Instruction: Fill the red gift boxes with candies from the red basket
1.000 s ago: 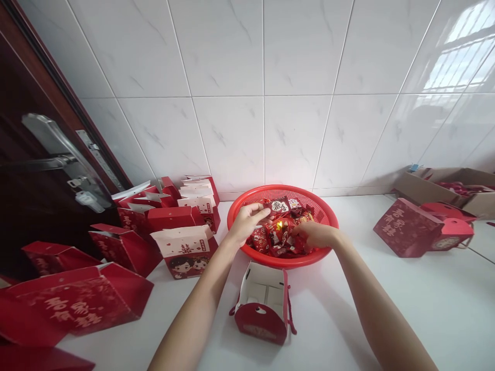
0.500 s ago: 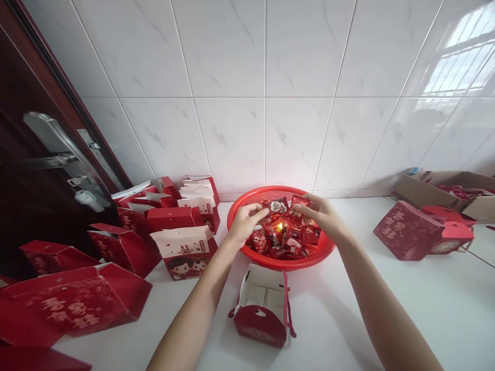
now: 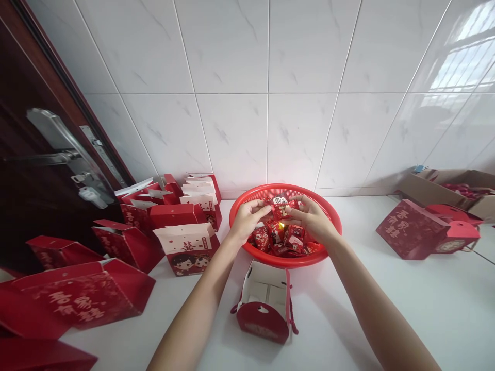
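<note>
A red plastic basket point(image 3: 286, 261) holds several candies in shiny red wrappers point(image 3: 295, 243). Above it, my left hand point(image 3: 246, 221) pinches a dark red candy with white lettering point(image 3: 280, 198) between thumb and fingers. My right hand point(image 3: 314, 219) is closed on a bright red and gold candy point(image 3: 284, 211), held in front of the dark one and reaching my left fingertips. Nearer to me stands an open dark red gift box point(image 3: 263, 323) with a rounded front flap, a pale divided inside and red cords at its sides.
Several red and pink gift boxes point(image 3: 116, 301) stand at the left, beside a dark door with a metal handle point(image 3: 64, 154). At the right are more red boxes point(image 3: 410, 229) and a cardboard carton point(image 3: 423, 181) of red items. White tiles rise behind the white tabletop.
My right hand has moved left with the bright red candy, bringing it against the dark candy in my left hand. The view has shifted slightly.
</note>
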The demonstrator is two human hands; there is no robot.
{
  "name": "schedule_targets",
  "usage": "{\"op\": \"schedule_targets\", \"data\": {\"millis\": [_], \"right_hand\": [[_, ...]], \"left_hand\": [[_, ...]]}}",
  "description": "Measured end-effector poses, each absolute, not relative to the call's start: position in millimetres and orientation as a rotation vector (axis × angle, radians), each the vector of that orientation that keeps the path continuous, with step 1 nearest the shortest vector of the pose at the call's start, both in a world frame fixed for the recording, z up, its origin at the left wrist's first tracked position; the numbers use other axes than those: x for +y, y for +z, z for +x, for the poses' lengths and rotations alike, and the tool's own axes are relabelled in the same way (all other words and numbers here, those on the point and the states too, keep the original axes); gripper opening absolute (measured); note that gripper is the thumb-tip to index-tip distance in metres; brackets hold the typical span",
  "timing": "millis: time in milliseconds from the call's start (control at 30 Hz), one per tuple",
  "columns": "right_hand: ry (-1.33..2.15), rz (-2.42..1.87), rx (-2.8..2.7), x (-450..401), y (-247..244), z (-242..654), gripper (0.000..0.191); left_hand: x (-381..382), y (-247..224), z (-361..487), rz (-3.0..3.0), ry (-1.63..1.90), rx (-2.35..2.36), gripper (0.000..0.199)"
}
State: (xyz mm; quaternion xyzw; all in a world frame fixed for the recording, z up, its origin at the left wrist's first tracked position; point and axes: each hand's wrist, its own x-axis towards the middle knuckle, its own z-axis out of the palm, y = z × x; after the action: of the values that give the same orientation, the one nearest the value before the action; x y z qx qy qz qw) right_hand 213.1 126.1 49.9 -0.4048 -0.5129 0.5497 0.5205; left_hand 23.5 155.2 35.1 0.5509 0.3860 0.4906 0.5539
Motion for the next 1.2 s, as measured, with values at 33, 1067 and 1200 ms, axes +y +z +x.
{"op": "schedule_targets", "data": {"millis": [33,1067,1200], "right_hand": [[1.318,-0.981,-1.231,125.8,50.1,213.1,0.037],[0.899,-1.473,-2.043,144.1,38.6,249.6,0.020],[0.896,-1.626,-2.399,139.2,39.6,242.1,0.026]], "left_hand": [[154.9,35.2,23.4,1.307,1.159,0.914,0.038],[155.7,34.2,23.8,1.338,1.270,0.966,0.040],[156.2,33.6,24.3,1.335,1.262,0.963,0.041]]}}
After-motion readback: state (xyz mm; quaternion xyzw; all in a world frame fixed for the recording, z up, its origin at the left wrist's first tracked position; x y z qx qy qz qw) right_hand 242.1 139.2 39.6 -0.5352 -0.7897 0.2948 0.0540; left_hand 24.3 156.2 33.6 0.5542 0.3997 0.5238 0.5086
